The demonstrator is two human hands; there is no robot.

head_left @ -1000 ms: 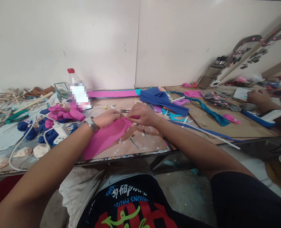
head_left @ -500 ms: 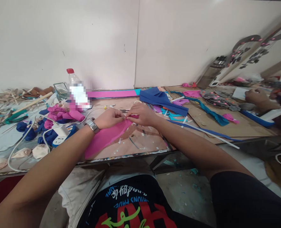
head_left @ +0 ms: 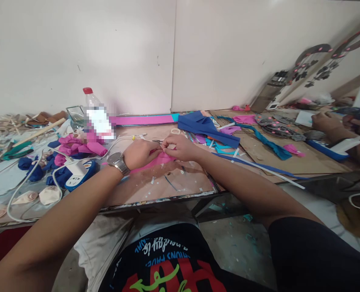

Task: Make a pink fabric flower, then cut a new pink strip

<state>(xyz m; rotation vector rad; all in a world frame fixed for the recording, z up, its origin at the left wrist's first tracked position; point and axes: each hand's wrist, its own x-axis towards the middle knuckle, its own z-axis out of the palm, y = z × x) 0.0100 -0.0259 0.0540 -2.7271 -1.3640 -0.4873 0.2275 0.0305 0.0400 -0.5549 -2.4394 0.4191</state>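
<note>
A strip of thin pink fabric is pinched between my two hands above the worktable. My left hand, with a metal watch on the wrist, has its fingers closed on the fabric. Against its fingertips, my right hand pinches the same pink piece with thumb and forefinger. The hands partly cover the fabric, so its pinched end is hidden. Just behind them lies a small pale ring.
Pink and blue fabric rolls, a blue power strip with a cable, and cream fabric roses lie left. A red-capped bottle stands behind. Blue fabric lies right, near a cardboard sheet. Another person's hands are far right.
The pink fabric's long loose end, which spread toward the table's front edge, is now drawn up and gathered beneath my hands. My left wrist has turned, and the view has shifted slightly.
</note>
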